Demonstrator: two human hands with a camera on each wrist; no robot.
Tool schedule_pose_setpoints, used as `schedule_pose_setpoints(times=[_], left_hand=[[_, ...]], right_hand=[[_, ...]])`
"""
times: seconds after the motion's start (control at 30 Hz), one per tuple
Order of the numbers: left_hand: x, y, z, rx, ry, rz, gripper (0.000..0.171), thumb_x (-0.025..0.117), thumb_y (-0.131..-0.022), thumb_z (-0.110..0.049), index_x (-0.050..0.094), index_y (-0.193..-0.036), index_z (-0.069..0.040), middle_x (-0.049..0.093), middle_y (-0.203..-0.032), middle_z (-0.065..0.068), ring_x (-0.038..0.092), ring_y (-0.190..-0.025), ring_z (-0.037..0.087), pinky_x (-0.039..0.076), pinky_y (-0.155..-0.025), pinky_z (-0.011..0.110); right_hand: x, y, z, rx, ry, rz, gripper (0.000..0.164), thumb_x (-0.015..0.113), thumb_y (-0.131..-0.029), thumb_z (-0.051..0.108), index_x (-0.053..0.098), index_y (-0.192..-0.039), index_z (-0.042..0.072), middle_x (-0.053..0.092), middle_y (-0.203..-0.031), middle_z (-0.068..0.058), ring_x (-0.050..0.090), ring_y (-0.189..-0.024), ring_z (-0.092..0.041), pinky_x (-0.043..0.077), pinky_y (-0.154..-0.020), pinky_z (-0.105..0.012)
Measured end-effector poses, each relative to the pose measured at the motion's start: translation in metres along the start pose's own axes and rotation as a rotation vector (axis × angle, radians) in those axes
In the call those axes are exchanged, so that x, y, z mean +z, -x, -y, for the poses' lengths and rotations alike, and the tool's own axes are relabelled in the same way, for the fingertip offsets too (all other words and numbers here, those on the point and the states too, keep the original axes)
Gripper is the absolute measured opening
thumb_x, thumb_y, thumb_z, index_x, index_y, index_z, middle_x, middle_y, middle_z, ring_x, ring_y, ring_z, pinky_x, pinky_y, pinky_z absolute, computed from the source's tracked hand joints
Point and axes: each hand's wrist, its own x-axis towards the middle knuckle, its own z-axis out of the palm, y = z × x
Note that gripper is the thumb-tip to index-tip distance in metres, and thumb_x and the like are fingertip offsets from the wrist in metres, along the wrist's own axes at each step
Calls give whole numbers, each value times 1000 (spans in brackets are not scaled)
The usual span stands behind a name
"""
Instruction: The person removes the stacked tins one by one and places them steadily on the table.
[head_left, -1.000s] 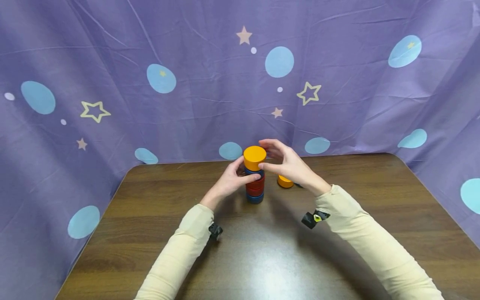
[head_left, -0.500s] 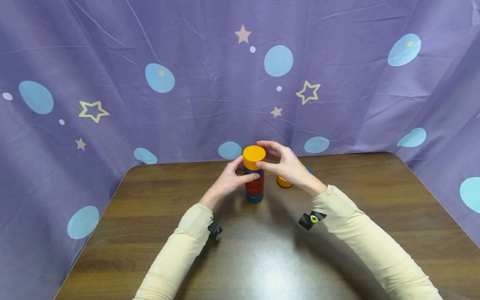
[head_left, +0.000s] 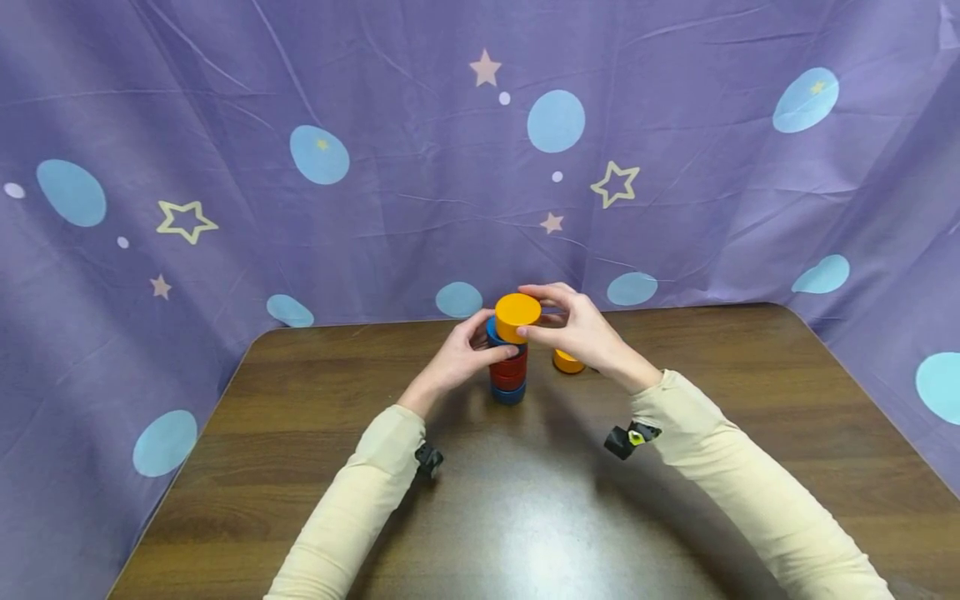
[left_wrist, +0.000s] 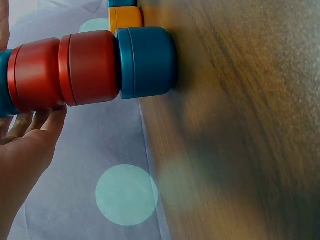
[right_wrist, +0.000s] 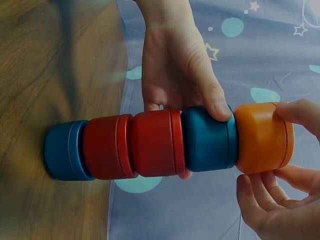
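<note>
A tower of small round lidded jars stands on the table: a blue bottom jar [head_left: 508,395], two red jars [right_wrist: 155,142] and an upper blue jar [right_wrist: 207,140]. My left hand [head_left: 461,358] grips the tower around the upper blue jar, thumb at the front and fingers behind. At the top, my right hand [head_left: 573,329] pinches an orange jar [head_left: 517,318] between thumb and fingers. In the head view this orange jar sits off-centre to the right, exposing part of the blue lid beneath. The tower leans slightly in the right wrist view.
Behind and right of the tower, another orange jar [head_left: 567,362] rests on the wooden table [head_left: 315,467], partly hidden by my right hand. Beside it in the left wrist view is another blue jar [left_wrist: 122,3]. A purple patterned curtain [head_left: 405,167] hangs behind the table.
The orange jar has shifted right with my right hand, from centred over the upper blue jar to offset, uncovering part of the blue lid. My left hand has kept its grip.
</note>
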Motion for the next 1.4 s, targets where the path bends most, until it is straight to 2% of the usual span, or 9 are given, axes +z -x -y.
schedule_pose_setpoints(times=[0.3, 0.47, 0.7, 0.87, 1.1, 1.4], left_hand=[[-1, 1, 1, -19, -50, -2, 46, 70, -89, -8, 52, -131, -5, 60, -121, 13, 59, -109, 24, 47, -95, 37], [-2, 1, 1, -17, -74, 1, 45, 70, -89, -10, 52, -131, -6, 61, -120, 12, 60, -107, 24, 48, -94, 37], [-1, -1, 2, -8, -76, -7, 46, 71, -88, -7, 52, -130, -3, 61, -119, 14, 60, -107, 25, 47, -94, 37], [-1, -1, 2, -9, -71, -4, 47, 71, -87, -7, 52, -130, -2, 60, -119, 16, 59, -109, 27, 46, -96, 38], [0, -1, 1, -12, -49, -10, 46, 71, -87, -5, 52, -129, -3, 61, -119, 14, 59, -110, 24, 46, -96, 35], [0, 0, 1, -7, -40, -12, 48, 71, -87, -4, 52, -130, -1, 61, -119, 16, 59, -110, 26, 45, -97, 35]], right_hand=[[-11, 8, -5, -13, 24, -20, 52, 76, -82, 2, 56, -130, -2, 52, -124, -15, 55, -111, -29, 47, -95, -32], [-21, 12, -7, 5, -2, -30, 53, 75, -82, 1, 54, -131, -3, 51, -124, -16, 57, -109, -31, 48, -92, -29], [-33, 19, -14, 44, 11, -47, 53, 75, -83, 3, 54, -132, -3, 50, -123, -17, 60, -104, -32, 51, -87, -26], [-40, 23, -19, 48, 32, -63, 53, 74, -83, 1, 53, -132, -4, 50, -122, -18, 59, -105, -34, 50, -88, -25], [-51, 27, -29, 101, 78, -85, 53, 73, -85, 8, 53, -133, -1, 51, -124, -16, 59, -106, -30, 48, -91, -26], [-66, 33, -40, 140, 101, -105, 53, 72, -86, 6, 51, -133, -4, 52, -128, -21, 58, -109, -36, 49, -84, -18]])
